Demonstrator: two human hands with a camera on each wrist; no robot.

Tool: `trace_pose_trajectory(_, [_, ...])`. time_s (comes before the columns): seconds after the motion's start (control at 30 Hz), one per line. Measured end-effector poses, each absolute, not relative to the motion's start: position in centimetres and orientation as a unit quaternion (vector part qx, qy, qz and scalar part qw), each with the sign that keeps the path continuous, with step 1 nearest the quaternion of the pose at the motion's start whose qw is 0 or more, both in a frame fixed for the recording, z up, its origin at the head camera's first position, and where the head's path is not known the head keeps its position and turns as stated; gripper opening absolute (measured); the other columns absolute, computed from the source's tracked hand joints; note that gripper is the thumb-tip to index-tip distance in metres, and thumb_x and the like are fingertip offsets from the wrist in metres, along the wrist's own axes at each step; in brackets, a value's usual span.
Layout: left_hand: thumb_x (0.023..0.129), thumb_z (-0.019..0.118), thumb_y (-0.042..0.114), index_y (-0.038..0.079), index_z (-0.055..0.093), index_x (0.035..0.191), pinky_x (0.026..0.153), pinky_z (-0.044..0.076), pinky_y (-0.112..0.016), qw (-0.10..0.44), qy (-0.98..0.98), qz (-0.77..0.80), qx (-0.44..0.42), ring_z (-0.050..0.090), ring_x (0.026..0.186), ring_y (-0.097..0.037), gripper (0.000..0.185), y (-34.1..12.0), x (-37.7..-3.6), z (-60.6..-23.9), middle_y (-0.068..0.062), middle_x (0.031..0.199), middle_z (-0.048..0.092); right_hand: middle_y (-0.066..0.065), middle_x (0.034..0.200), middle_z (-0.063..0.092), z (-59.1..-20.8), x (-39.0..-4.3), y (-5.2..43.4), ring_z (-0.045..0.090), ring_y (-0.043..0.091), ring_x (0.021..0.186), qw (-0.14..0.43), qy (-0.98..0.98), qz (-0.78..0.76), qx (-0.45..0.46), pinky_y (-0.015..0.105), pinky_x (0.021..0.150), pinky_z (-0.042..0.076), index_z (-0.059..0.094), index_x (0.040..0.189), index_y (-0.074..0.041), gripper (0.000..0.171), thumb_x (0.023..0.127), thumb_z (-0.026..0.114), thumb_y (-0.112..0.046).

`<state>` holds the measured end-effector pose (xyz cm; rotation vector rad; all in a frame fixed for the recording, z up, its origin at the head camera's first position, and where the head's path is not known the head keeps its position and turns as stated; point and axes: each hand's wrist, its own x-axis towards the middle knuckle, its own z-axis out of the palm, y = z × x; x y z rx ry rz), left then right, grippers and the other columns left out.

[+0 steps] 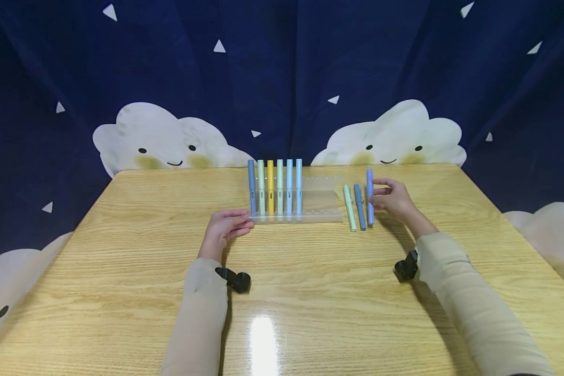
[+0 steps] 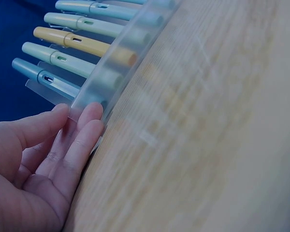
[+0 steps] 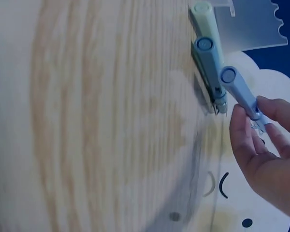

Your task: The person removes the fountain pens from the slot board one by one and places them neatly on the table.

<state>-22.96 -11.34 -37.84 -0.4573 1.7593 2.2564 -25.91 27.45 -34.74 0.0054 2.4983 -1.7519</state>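
The purple pen is finger-pinched by the right hand, apparently for racking; the rack is gripped by the left hand. Leftward carrying is probably needed next.

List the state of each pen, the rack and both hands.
Rack, partly filled
Six pens, racked side by side
Loose green pen, lying on the table
Loose dark blue pen, lying beside it
Periwinkle pen, held, seemingly lifted
Left hand, holding the rack's end
Right hand, gripping periwinkle pen
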Motion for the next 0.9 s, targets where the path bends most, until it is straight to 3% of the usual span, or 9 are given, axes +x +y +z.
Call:
trace_pose_trajectory(0.33, [0.085, 0.054, -0.008, -0.011, 0.051, 0.116, 0.061, 0.055, -0.026, 0.126, 0.603, 0.771, -0.158, 0.064, 0.060, -0.016, 0.031, -11.2, -23.0, -37.9, -0.009, 0.068, 0.064, 0.018, 0.097, 0.046, -35.5, -26.4, 28.4, 0.058, 0.011, 0.065, 0.121, 0.826, -0.550, 0.031, 0.030, 0.065, 0.056, 0.024, 0.132, 0.013, 0.057, 0.084, 0.053, 0.008])
trace_pose_trajectory(0.9, [0.085, 0.055, -0.007, -0.011, 0.052, 0.116, 0.062, 0.055, -0.026, 0.117, 0.609, 0.770, -0.152, 0.065, 0.061, -0.016, 0.032, -11.2, -22.9, -37.9, -0.009, 0.072, 0.065, 0.021, 0.102, 0.043, -36.0, -26.8, 27.7, 0.056, 0.011, 0.065, 0.119, 0.856, -0.502, 0.032, 0.026, 0.061, 0.055, 0.031, 0.127, 0.016, 0.052, 0.082, 0.056, 0.009])
